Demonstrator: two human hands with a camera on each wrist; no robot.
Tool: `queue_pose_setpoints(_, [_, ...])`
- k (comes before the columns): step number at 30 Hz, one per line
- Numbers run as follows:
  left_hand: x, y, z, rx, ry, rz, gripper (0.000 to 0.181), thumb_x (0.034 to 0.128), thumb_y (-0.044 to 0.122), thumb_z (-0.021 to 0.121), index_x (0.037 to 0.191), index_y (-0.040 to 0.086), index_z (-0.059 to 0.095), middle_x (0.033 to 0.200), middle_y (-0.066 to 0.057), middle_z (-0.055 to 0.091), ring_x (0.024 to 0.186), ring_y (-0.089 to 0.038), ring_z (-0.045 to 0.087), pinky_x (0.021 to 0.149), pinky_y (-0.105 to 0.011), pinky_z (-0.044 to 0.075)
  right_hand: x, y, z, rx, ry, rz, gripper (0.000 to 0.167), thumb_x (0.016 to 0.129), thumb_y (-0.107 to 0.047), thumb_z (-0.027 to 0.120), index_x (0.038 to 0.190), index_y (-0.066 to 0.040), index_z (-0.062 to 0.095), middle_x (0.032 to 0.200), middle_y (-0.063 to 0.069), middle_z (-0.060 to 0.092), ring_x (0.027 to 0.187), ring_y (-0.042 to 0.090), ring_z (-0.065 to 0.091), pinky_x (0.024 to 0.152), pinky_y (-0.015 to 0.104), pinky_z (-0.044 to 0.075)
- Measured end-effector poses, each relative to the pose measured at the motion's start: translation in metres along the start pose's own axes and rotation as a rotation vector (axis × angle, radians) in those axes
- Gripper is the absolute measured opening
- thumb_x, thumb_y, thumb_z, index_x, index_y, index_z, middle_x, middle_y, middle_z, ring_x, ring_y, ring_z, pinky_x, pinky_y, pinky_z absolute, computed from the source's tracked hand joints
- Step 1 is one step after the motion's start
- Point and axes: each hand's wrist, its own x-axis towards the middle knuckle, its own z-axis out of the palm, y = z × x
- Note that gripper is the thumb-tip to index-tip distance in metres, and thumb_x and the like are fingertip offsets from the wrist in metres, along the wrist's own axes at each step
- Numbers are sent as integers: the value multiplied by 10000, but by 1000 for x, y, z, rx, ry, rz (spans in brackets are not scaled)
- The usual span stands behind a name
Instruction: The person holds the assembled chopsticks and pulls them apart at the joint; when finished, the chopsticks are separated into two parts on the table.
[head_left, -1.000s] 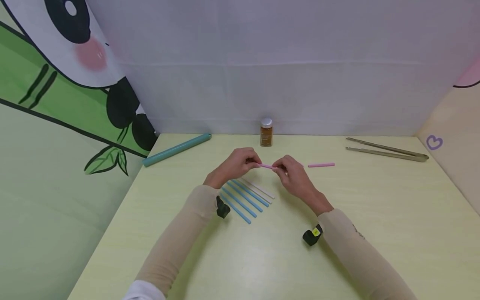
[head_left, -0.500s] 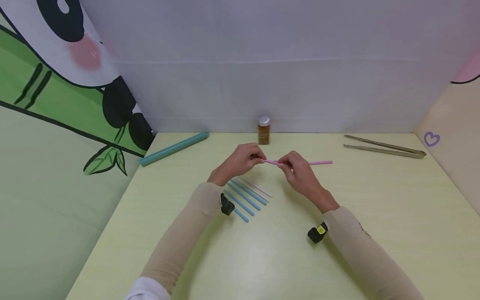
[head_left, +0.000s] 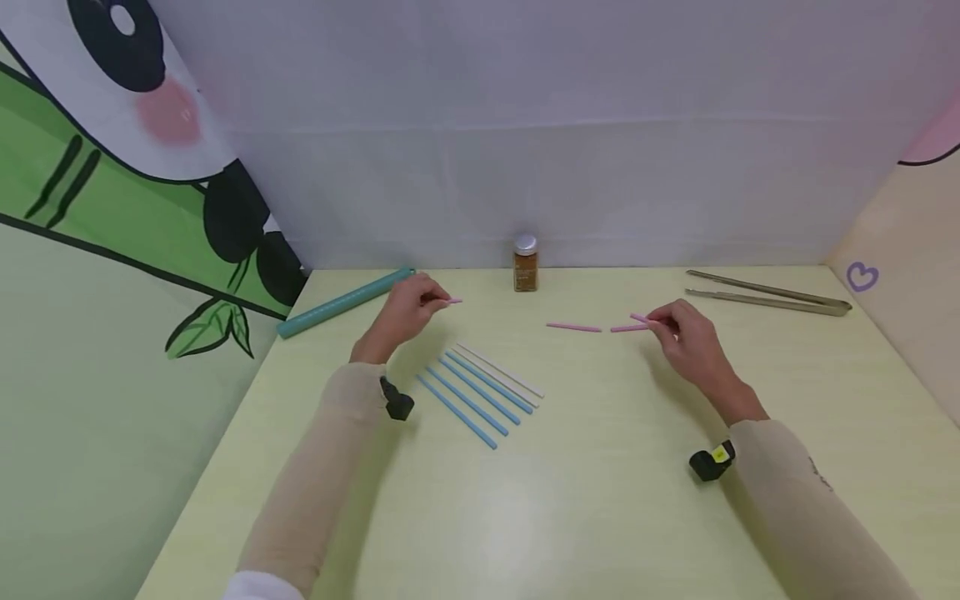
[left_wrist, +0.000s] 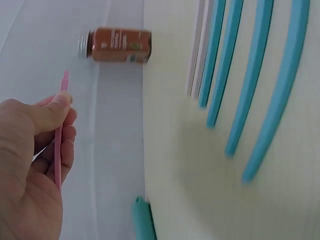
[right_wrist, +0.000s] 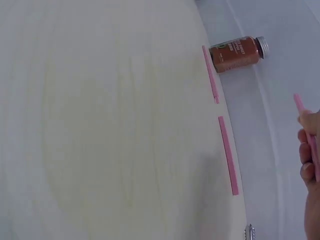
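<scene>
Pink stick was pinched by left hand, second pink stick by right hand; two others lay nearly end to end on table.

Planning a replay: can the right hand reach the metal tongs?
Likely yes: nothing shows between the right hand and the metal tongs, though it pinches a pink stick.

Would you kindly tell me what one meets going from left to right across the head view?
Teal rod, left hand, pinched pink stick, silver-capped jar, first lying pink stick, second lying pink stick, right hand, metal tongs.
</scene>
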Motion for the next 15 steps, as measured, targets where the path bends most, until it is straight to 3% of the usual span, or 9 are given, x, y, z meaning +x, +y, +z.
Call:
queue_pose_setpoints(4, [8, 12, 23, 8, -71, 33, 132, 923, 151, 637, 981, 55, 707, 911, -76, 630, 800, -191, 557, 734, -325, 487, -1, 14, -10, 6, -78, -23, 58, 910, -18, 617, 958, 8, 637, 795, 67, 538, 669, 70, 376, 566, 176, 321])
queue_pose_setpoints(12, [32, 66, 86, 23, -236, 48, 172, 961, 77, 551, 1069, 41, 680, 991, -87, 637, 890, -184, 563, 824, -294, 482, -8, 28, -11, -35, -191, 24, 76, 870, 32, 646, 939, 11, 669, 830, 95, 606, 687, 95, 430, 586, 188, 370])
queue_pose_setpoints(15, [39, 79, 108, 36, -294, 50, 174, 960, 67, 546, 1072, 41, 677, 994, -84, 648, 903, -182, 562, 847, -280, 468, -8, 32, -10, -51, -260, 44, 99, 877, 28, 637, 961, -1, 683, 881, 107, 637, 736, 125, 468, 638, 214, 406])
